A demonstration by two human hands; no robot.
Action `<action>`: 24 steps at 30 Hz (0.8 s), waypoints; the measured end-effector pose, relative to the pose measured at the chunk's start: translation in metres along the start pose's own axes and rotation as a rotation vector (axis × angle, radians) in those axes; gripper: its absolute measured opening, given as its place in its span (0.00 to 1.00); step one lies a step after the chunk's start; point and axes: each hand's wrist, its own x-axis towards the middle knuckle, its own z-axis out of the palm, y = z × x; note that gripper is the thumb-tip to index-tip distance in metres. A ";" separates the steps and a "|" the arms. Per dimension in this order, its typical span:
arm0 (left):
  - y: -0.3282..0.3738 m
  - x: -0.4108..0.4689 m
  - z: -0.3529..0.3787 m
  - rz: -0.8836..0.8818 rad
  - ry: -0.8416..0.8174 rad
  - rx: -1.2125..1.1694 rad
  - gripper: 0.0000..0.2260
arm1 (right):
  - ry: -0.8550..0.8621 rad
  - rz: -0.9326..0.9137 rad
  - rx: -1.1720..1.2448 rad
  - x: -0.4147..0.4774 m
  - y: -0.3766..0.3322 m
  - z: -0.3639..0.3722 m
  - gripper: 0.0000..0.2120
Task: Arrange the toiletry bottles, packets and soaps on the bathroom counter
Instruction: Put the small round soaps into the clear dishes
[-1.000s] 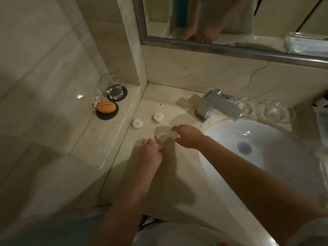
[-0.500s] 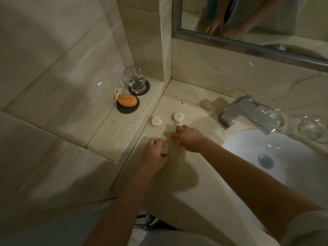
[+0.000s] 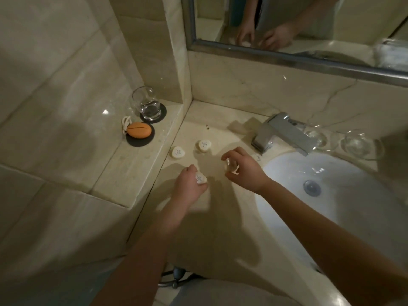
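Two small white bottles stand on the beige counter point(image 3: 220, 228), seen from above by their caps: one point(image 3: 178, 153) by the ledge, the other point(image 3: 204, 145) just right of it. My left hand point(image 3: 189, 186) is shut on a third white bottle point(image 3: 200, 179), holding it just above the counter. My right hand point(image 3: 242, 171) hovers to its right, fingers curled around a small clear item point(image 3: 231, 167) with a white piece; what it is I cannot make out.
A raised ledge point(image 3: 123, 173) on the left carries a glass tumbler point(image 3: 146, 106) on a dark coaster and an orange oval soap point(image 3: 139, 129) on another. A chrome faucet point(image 3: 284, 134) overhangs the white basin point(image 3: 331, 195). Clear glass dishes point(image 3: 361, 143) sit behind it, below the mirror point(image 3: 309, 27).
My left hand has lifted a white bottle off the counter. My right hand has drawn back to the right with a small clear item. The camera has shifted left and closer.
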 end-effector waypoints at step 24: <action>0.292 -0.058 0.090 0.497 -0.058 -0.095 0.21 | 0.491 0.550 0.049 -0.182 0.138 -0.205 0.18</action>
